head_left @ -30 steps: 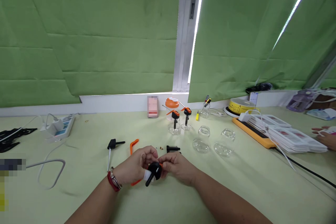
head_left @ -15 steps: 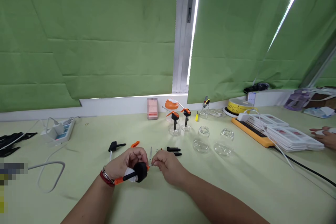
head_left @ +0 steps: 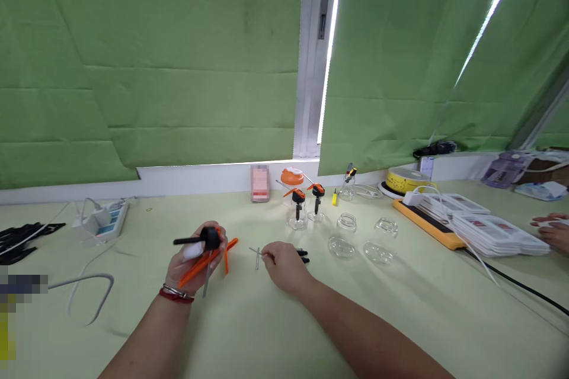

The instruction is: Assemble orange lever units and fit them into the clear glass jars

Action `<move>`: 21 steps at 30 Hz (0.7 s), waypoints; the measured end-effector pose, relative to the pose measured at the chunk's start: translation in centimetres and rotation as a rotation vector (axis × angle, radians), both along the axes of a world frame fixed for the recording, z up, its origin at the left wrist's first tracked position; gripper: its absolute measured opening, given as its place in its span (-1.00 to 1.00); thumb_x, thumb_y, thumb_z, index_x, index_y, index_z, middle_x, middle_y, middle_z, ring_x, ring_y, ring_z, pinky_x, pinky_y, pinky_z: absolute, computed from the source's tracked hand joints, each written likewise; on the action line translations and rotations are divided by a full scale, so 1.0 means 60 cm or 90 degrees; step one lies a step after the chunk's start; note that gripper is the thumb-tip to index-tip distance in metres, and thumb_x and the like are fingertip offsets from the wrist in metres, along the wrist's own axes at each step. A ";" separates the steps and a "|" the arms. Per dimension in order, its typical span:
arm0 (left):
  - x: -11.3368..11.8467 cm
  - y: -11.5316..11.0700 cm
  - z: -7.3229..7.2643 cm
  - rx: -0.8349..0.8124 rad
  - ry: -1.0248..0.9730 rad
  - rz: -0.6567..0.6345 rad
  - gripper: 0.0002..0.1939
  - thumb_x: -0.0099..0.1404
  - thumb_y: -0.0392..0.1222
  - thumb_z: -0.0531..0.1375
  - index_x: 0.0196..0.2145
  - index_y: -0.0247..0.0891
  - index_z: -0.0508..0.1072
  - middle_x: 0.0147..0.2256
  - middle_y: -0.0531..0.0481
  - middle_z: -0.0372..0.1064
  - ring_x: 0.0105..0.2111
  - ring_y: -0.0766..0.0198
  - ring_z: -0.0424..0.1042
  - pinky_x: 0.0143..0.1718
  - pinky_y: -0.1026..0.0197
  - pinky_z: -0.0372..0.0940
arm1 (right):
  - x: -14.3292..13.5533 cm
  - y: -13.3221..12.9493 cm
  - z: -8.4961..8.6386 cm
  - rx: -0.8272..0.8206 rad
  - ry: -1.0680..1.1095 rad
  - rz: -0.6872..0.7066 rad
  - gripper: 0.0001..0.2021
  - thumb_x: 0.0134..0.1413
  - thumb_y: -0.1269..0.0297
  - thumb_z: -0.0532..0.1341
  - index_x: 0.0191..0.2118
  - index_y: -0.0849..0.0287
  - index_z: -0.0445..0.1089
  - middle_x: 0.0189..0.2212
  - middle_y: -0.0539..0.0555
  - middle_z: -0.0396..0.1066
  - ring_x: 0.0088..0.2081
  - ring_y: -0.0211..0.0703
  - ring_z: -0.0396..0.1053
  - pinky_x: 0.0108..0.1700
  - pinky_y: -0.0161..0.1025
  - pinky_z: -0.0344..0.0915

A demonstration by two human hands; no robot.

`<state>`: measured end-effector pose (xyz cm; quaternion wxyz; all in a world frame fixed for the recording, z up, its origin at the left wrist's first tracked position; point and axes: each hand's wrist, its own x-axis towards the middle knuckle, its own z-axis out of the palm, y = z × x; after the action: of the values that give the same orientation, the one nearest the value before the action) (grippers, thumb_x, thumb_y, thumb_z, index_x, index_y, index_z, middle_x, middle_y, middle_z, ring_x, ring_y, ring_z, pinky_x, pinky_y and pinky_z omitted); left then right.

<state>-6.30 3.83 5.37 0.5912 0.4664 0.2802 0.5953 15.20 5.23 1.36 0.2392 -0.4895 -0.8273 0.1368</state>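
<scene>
My left hand (head_left: 178, 269) is closed around a round black cap (head_left: 210, 238), whose black stem points left. An orange strip (head_left: 193, 269) slants below the cap, and a thin metal rod (head_left: 207, 279) sticks down beside it; whether the rod belongs to this cap I cannot tell. Something white lies at my thumb. Fingers pinched, my right hand (head_left: 287, 266) has a thin metal pin (head_left: 255, 250) low over the table. Under it lies another metal pin (head_left: 257, 262). Orange pieces (head_left: 226, 257) are just right of my left hand. Black spring parts (head_left: 303, 256) are partly hidden behind my right hand.
Two glass jars with black-and-orange tops (head_left: 298, 196) stand at the back. Nearer are two topless glass jars (head_left: 341, 247). At right lie an orange-edged power strip (head_left: 427, 228) and stacked printed sheets (head_left: 493, 237). Another person's hand (head_left: 553, 228) shows at far right.
My left hand has moved left and up with the black cap, away from my right hand. My right hand stays near the same spot. The second black cap seen lying at left no longer shows.
</scene>
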 end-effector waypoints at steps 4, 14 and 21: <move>0.001 0.025 -0.009 -0.125 0.205 0.240 -0.61 -0.14 -0.08 0.29 -0.31 -0.25 0.39 -0.48 0.05 0.33 -0.54 0.36 0.31 -0.57 0.32 0.21 | -0.039 0.011 -0.012 0.043 -0.154 0.000 -0.84 0.05 0.53 0.07 -0.27 0.24 0.34 -0.33 0.14 0.41 -0.35 -0.14 0.38 -0.35 -0.29 0.21; -0.002 0.039 -0.035 -0.104 0.501 0.277 -0.64 -0.19 -0.12 0.35 -0.37 -0.29 0.51 -0.43 -0.03 0.45 -0.40 0.16 0.38 -0.39 0.17 0.26 | -0.057 0.010 -0.026 0.057 -0.152 0.044 -0.80 0.22 0.29 0.04 -0.24 0.21 0.38 -0.25 0.16 0.39 -0.24 -0.09 0.39 -0.25 -0.23 0.26; 0.036 0.022 -0.031 0.045 0.617 0.122 -0.68 -0.11 -0.12 0.29 -0.32 -0.24 0.51 -0.35 -0.01 0.47 -0.32 0.14 0.41 -0.31 0.20 0.29 | -0.058 0.014 -0.026 -0.261 0.480 0.049 -0.60 0.15 0.16 0.06 0.05 0.24 0.27 -0.51 0.01 0.38 -0.60 -0.30 0.26 -0.50 -0.32 0.20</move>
<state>-4.13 5.15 3.51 0.3193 0.6815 0.5440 0.3710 11.71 6.09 -0.20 0.4175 -0.4115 -0.6551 0.4766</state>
